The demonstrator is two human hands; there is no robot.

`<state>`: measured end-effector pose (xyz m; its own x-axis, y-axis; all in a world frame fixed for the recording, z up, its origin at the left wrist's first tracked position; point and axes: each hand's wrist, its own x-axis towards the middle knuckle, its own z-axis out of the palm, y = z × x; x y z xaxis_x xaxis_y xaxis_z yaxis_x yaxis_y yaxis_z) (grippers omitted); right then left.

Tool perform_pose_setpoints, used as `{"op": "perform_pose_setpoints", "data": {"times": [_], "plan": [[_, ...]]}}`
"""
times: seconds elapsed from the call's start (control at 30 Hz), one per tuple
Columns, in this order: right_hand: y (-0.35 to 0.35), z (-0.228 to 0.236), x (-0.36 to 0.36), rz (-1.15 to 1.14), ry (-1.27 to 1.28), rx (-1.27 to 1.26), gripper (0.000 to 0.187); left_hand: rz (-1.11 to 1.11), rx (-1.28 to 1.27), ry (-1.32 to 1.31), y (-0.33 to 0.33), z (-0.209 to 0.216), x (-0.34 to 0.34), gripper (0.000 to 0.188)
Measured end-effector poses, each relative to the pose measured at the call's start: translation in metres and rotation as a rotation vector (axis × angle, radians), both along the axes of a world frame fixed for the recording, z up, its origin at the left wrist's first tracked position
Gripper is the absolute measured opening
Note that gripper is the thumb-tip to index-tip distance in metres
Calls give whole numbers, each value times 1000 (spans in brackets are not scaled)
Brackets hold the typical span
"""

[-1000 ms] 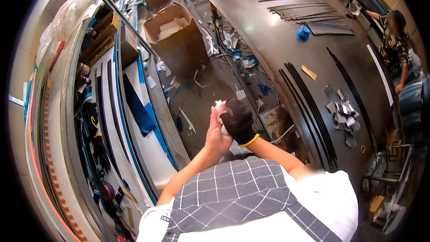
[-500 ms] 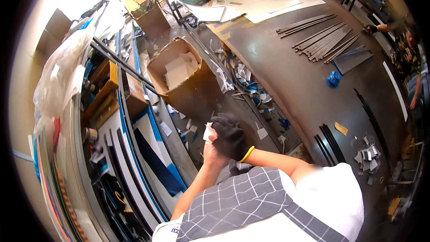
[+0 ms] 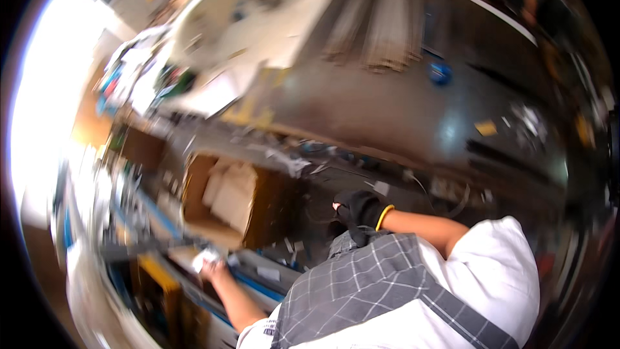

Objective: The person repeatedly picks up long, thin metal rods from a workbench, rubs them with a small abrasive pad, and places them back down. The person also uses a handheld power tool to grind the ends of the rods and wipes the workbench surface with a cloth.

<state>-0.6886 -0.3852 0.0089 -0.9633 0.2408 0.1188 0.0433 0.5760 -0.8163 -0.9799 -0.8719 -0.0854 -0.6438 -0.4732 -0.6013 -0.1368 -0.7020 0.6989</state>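
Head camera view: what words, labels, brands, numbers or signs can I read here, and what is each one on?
No text can be read with certainty.
White shirt, left side: a small dark print-like mark, too small and blurred to read.
Cardboard box: no lettering to be made out.
White scrap at the left hand: too blurred to tell.

White piece (image 3: 205,258), small and irregular in outline, held at the fingers of the left hand (image 3: 214,271). It projects beyond the grip, on the side away from the wrist; from where I stand, blur hides its folds and material.
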Motion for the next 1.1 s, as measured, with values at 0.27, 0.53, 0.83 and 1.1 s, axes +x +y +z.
{"op": "perform_pose_setpoints", "data": {"times": [0.27,0.53,0.83,1.1], "plan": [[37,-36,143,-740,-421,38,30,-587,-911,159,84,-42,-153,34],[-98,-229,395,-1385,-1221,-533,49,-2080,-399,1141,554,72,281,24],[-138,-311,480,-1265,-1133,-1448,54,-2232,-382,2545,713,73,614,17],[54,-383,521,-1307,-770,-1216,48,-2088,-669,3032,779,47,726,67]]}}
